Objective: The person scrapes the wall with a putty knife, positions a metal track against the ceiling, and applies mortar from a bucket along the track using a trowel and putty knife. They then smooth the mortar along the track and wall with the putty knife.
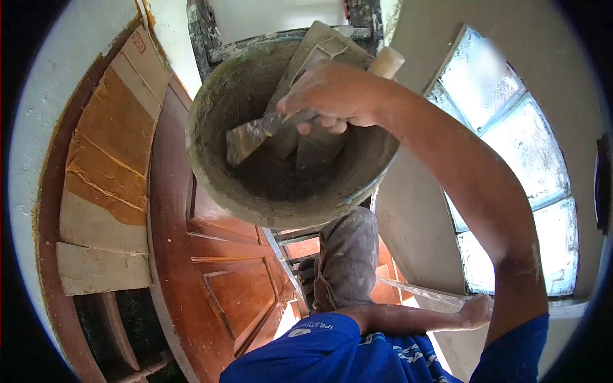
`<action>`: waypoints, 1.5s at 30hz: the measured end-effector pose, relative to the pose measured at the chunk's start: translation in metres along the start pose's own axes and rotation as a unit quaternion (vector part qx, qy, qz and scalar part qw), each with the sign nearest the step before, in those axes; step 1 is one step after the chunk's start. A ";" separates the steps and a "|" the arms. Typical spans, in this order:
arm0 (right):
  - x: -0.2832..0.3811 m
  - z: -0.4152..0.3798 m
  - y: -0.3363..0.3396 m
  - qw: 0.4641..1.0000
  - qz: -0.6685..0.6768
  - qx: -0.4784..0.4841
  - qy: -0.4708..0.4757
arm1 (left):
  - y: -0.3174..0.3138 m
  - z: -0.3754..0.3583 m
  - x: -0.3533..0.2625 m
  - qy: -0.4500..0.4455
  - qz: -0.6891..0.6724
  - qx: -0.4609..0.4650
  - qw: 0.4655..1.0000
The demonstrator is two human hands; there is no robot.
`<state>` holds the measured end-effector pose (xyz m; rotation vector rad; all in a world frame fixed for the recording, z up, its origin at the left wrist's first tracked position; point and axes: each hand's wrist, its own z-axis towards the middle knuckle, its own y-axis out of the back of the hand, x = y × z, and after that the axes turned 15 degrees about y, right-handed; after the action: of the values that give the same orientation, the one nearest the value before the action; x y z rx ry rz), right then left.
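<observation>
My right hand (332,96) reaches into a round, mortar-crusted bucket (211,172), its fingers closed round the dark handle of a putty knife (246,142). The knife's smeared blade points left over the grey, dirty inside of the bucket. Beneath and behind this hand a flat trowel (316,41) leans in the bucket, and a pale wooden handle (387,62) sticks out by the wrist. My left hand (476,312) is curled closed at the lower right, beside the bottom edge of a glass block window (491,265); what it grips, if anything, is hidden.
A mortar-stained ladder (287,38) stands behind the bucket. Below the bucket is my bent knee (350,255) in dusty trousers. Reddish wooden door panels (242,287) and cardboard (108,153) lie to the left, and a grey plastered wall (415,210) to the right.
</observation>
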<state>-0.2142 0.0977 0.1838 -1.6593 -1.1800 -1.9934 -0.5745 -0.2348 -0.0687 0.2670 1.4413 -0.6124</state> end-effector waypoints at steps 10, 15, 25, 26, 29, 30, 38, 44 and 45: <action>0.049 -0.242 -0.020 0.946 0.095 -0.260 0.167 | 0.075 -0.012 -0.040 0.243 -0.136 0.240 0.930; 0.051 -0.380 -0.098 0.848 0.196 -0.488 0.070 | 0.078 -0.008 -0.052 0.309 -0.171 0.227 0.908; 0.029 -0.456 -0.159 0.662 0.281 -0.674 0.166 | 0.055 -0.003 -0.045 0.265 -0.134 0.211 0.931; 0.032 -0.458 -0.156 0.654 0.301 -0.667 0.193 | 0.053 -0.001 -0.043 0.252 -0.100 0.205 0.940; 0.041 -0.464 -0.151 0.627 0.343 -0.666 0.215 | 0.067 0.004 -0.088 0.243 0.023 0.195 0.950; 0.042 -0.466 -0.150 0.618 0.354 -0.669 0.214 | 0.069 0.004 -0.096 0.245 0.022 0.192 0.950; 0.050 -0.464 -0.150 0.568 0.358 -0.711 0.209 | 0.060 0.002 -0.080 0.253 -0.016 0.176 0.951; 0.056 -0.456 -0.165 0.508 0.406 -0.726 0.221 | 0.060 0.002 -0.080 0.248 -0.009 0.170 0.954; 0.059 -0.454 -0.168 0.497 0.421 -0.725 0.226 | 0.058 0.001 -0.076 0.252 -0.025 0.170 0.952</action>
<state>-0.6525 -0.1154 0.1704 -1.2492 1.7584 -2.1761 -0.5435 -0.1705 -0.0051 0.6991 1.8302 -0.8772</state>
